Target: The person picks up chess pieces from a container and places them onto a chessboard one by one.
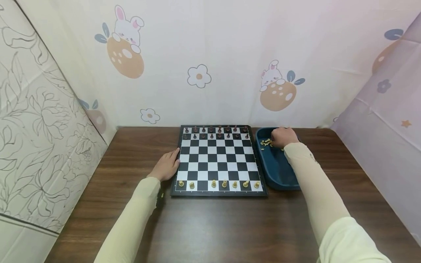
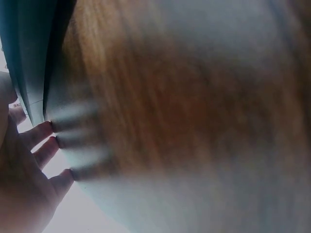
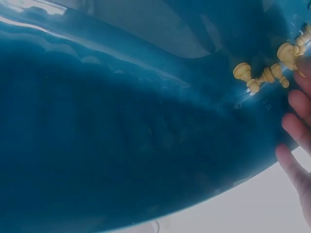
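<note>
A black-and-white chessboard (image 1: 212,159) lies on the table. Dark chess pieces (image 1: 211,136) fill its two far rows, and several cream chess pieces (image 1: 224,183) stand along the near row, with a gap at the third square from the left. My left hand (image 1: 165,166) rests against the board's left edge, fingers extended and touching the table in the left wrist view. Over the far end of a blue tray (image 1: 279,187), my right hand (image 1: 283,137) reaches down among loose cream pawns (image 3: 242,72). Its fingertips are beside them in the right wrist view; the thumb is hidden.
The brown wooden table (image 1: 210,226) extends around the board and tray. A curtain (image 1: 230,44) with rabbit prints hangs behind its far edge. Patterned panels flank both sides. The tray's wall stands close along the board's right edge.
</note>
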A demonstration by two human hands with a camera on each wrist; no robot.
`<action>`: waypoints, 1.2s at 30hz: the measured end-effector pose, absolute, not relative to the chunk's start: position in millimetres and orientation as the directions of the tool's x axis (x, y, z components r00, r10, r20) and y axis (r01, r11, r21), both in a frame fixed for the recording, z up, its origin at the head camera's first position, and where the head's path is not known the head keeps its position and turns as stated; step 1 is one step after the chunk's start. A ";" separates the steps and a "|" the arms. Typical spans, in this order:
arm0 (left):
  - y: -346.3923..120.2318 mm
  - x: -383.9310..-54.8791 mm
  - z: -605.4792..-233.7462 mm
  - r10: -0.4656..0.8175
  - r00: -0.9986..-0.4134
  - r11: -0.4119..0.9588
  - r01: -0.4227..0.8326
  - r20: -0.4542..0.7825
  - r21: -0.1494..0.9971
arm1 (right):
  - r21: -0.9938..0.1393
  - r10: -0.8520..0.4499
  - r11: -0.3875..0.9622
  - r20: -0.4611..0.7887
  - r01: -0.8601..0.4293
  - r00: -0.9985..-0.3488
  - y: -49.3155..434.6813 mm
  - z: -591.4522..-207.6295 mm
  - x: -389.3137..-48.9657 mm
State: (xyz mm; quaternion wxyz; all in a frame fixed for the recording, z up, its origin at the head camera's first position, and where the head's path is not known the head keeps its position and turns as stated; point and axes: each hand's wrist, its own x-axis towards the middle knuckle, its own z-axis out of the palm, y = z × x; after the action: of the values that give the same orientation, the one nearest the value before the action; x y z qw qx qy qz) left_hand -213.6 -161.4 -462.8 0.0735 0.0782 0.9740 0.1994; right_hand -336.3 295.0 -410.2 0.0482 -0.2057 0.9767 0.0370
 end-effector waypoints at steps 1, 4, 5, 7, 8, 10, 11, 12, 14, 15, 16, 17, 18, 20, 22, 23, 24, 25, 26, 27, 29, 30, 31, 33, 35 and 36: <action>-161.2 -213.6 -462.8 0.183 -0.977 0.909 0.125 -0.111 0.398 | 0.054 -0.398 0.913 -0.110 -0.405 -0.911 294.9 -409.1 -335.5; -161.1 -213.5 -462.8 0.186 -0.977 0.908 0.129 -0.107 0.398 | 0.057 -0.396 0.913 -0.109 -0.404 -0.912 295.1 -406.2 -333.4; -161.0 -213.5 -462.9 0.187 -0.977 0.908 0.130 -0.107 0.398 | 0.056 -0.399 0.912 -0.108 -0.406 -0.911 295.2 -405.5 -332.8; -160.9 -213.4 -462.5 0.190 -0.976 0.907 0.132 -0.107 0.400 | 0.051 -0.404 0.910 -0.103 -0.411 -0.909 295.7 -403.5 -331.6; -160.7 -213.5 -462.3 0.190 -0.976 0.907 0.132 -0.108 0.401 | 0.051 -0.408 0.909 -0.100 -0.415 -0.907 295.9 -402.0 -330.6; -160.8 -213.7 -462.4 0.195 -0.975 0.906 0.139 -0.105 0.399 | 0.047 -0.422 0.903 -0.094 -0.427 -0.902 296.2 -398.7 -329.2; -160.8 -213.8 -462.4 0.197 -0.975 0.906 0.141 -0.102 0.399 | 0.046 -0.430 0.899 -0.086 -0.435 -0.899 296.2 -397.0 -328.2; -161.0 -213.8 -462.3 0.198 -0.975 0.905 0.143 -0.099 0.401 | 0.046 -0.436 0.896 -0.081 -0.441 -0.896 295.9 -394.9 -327.2; -161.3 -213.7 -461.9 0.200 -0.975 0.905 0.146 -0.095 0.400 | 0.050 -0.451 0.889 -0.069 -0.455 -0.890 295.5 -391.2 -325.0; -161.7 -213.4 -461.5 0.203 -0.975 0.904 0.152 -0.090 0.400 | 0.046 -0.458 0.886 -0.064 -0.461 -0.886 295.5 -389.4 -323.7; -161.6 -213.0 -461.0 0.205 -0.975 0.903 0.154 -0.087 0.401 | 0.045 -0.462 0.884 -0.060 -0.465 -0.885 295.3 -387.4 -322.2; -161.7 -212.6 -460.4 0.206 -0.975 0.903 0.154 -0.088 0.401 | 0.050 -0.467 0.881 -0.056 -0.470 -0.882 295.3 -385.4 -320.6; -161.9 -212.1 -460.0 0.206 -0.974 0.903 0.155 -0.089 0.401 | 0.052 -0.471 0.879 -0.057 -0.473 -0.881 295.2 -383.0 -319.0; -162.1 -211.2 -459.7 0.210 -0.974 0.903 0.158 -0.090 0.400 | 0.055 -0.478 0.875 -0.061 -0.482 -0.876 295.7 -378.0 -315.9; -162.3 -210.9 -460.4 0.211 -0.973 0.903 0.158 -0.091 0.400 | 0.063 -0.488 0.869 -0.057 -0.491 -0.871 296.1 -373.4 -314.0; -162.7 -210.7 -460.8 0.208 -0.974 0.903 0.155 -0.094 0.400 | 0.067 -0.494 0.865 -0.053 -0.497 -0.868 296.3 -371.8 -313.6; -163.0 -210.8 -461.1 0.208 -0.974 0.903 0.155 -0.092 0.401 | 0.066 -0.497 0.864 -0.050 -0.499 -0.866 296.4 -370.3 -313.2; -163.2 -210.9 -461.3 0.208 -0.974 0.902 0.155 -0.090 0.402 | 0.065 -0.499 0.863 -0.046 -0.501 -0.865 296.9 -369.2 -313.2; -163.4 -211.1 -461.4 0.207 -0.974 0.901 0.155 -0.088 0.405 | 0.064 -0.500 0.863 -0.042 -0.502 -0.865 297.6 -368.6 -313.3; -163.5 -211.3 -461.1 0.207 -0.975 0.900 0.155 -0.087 0.407 | 0.065 -0.501 0.862 -0.039 -0.502 -0.865 298.3 -368.1 -313.5; -163.7 -211.5 -460.5 0.207 -0.974 0.899 0.154 -0.088 0.410 | 0.067 -0.498 0.864 -0.038 -0.500 -0.866 300.0 -367.7 -313.4; -163.6 -211.6 -460.4 0.212 -0.974 0.898 0.159 -0.086 0.409 | 0.068 -0.499 0.863 -0.037 -0.500 -0.866 300.7 -367.2 -312.8; -163.7 -211.8 -460.3 0.214 -0.973 0.898 0.161 -0.087 0.408 | 0.070 -0.502 0.862 -0.035 -0.503 -0.864 301.5 -366.7 -312.1; -163.8 -211.9 -460.8 0.220 -0.971 0.901 0.166 -0.091 0.401 | 0.072 -0.511 0.856 -0.031 -0.511 -0.859 302.6 -365.1 -309.7; -163.6 -211.9 -461.5 0.225 -0.970 0.902 0.172 -0.092 0.396 | 0.071 -0.521 0.850 -0.023 -0.522 -0.853 303.3 -362.9 -306.5; -163.5 -211.9 -461.9 0.228 -0.970 0.902 0.175 -0.090 0.395 | 0.069 -0.528 0.846 -0.018 -0.528 -0.849 303.5 -361.6 -304.7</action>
State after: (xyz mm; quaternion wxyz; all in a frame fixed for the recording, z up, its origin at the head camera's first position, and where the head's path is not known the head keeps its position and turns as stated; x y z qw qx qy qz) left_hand -211.9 -163.5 -461.9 0.0671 0.1035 0.9729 0.1957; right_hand -304.7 303.5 -361.6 -0.0009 -0.2747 0.9609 0.0357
